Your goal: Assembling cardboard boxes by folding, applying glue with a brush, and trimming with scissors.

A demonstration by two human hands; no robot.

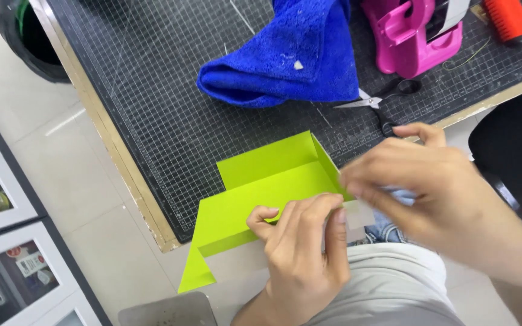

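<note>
Black gridded cutting mat [170, 115] on table, pale tiled floor [49, 163] beside.

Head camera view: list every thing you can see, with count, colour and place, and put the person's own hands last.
Folded paper sheet: one, lime green, at the near edge of the mat, hanging over the table edge.
Cutting mat: one, black with a white grid, covering the table.
Towel: one, blue, bunched on the mat beyond the paper.
Tape dispenser: one, pink, on the mat at the top right.
Scissors: one pair, black handles, right of the towel.
Utility knife: one, orange, top right corner.
Bin: one, black, on the floor at top left.
Chair seat: one, black, at right.
Left hand: pinching the paper's near edge.
Right hand: blurred, at the paper's right end.
</note>
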